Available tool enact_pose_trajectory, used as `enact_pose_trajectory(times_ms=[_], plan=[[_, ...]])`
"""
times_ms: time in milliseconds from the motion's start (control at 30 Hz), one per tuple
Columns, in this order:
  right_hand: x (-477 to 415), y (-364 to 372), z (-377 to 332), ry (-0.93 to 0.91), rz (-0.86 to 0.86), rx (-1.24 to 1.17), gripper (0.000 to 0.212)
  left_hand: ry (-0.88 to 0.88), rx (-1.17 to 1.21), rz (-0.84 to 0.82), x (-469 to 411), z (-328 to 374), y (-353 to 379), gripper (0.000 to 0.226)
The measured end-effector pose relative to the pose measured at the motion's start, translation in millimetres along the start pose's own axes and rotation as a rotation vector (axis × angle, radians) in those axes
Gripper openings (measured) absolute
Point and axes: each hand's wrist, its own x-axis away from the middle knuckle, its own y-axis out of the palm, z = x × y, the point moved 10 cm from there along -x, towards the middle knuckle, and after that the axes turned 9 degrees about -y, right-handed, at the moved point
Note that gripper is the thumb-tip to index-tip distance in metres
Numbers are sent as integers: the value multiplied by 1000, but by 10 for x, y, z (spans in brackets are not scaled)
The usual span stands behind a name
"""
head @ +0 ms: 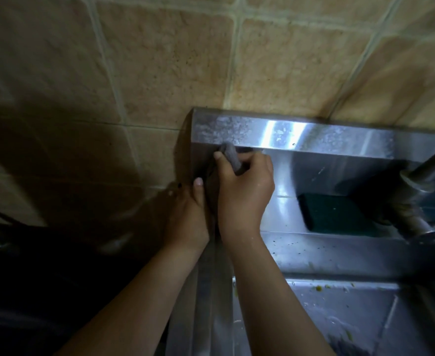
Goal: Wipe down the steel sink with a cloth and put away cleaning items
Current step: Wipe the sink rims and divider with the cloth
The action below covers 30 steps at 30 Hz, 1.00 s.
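A right hand (pixel 244 191) clenches a grey cloth (pixel 230 156) against the back-left corner of the steel sink (pixel 339 142) — the cloth bunched within the grip, only its top showing. The left hand (pixel 185 214) sits at the sink's left rim, fingers lost in shadow, its grip impossible to tell. A green scouring pad (pixel 339 214) lies on the ledge

Beige tiled wall (pixel 160 60) behind — blurred metal tap (pixel 416 182) at right
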Motion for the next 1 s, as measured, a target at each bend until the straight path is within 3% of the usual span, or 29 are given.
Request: enact_pose_trajectory(times_ms=[100, 367, 667, 833, 1000], plan=[[3, 55, 17, -2, -1, 13, 26, -14, 22, -32, -1, -20, 30, 52], [183, 91, 455, 220, -127, 115, 27, -51, -54, -9, -52, -43, 49, 47], [-57, 54, -78, -72, -46, 116, 29, -133, -160, -14, -32, -156, 75, 47], [137, 87, 336, 93, -78, 156, 28, -109, -112, -8, -6, -44, 46, 52], [127, 78, 408, 136, -149, 175, 29, -89, -95, 27, -42, -29, 29, 55]])
